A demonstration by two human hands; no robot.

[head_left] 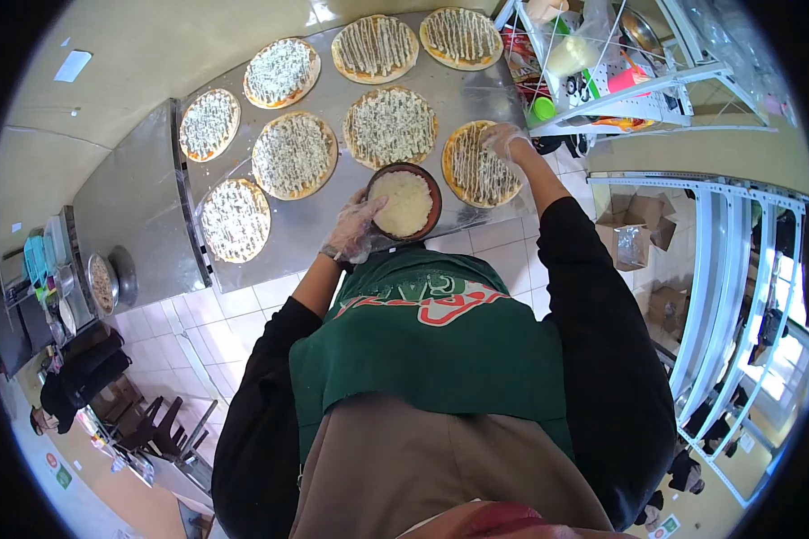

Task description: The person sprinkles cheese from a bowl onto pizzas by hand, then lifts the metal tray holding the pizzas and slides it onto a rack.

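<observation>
L hand (pixel 352 231), in a thin clear glove, is curled round the rim of a dark round bowl (pixel 405 201) of shredded white cheese, gripping it at the near-left edge; the bowl sits at the front edge of the steel worktop (pixel 144 193), just in front of the green apron (pixel 422 350). R hand (pixel 503 141), also gloved, hangs over the nearest pizza (pixel 480 164) on the right, fingers bunched and pointing down – can't tell whether it holds any cheese.

Seven other topped pizzas lie in rows further back, apart from each other. A wire rack (pixel 620 85) w/ bottles and bags stands to the right.

Handling, as a guess: bowl looks stiff and fairly light, rim is the sound place to hold – gloves may slip on it. Cheese is loose and soft, best pinched in small amounts. Pizza bases look thin and floppy, so lift from beneath.
</observation>
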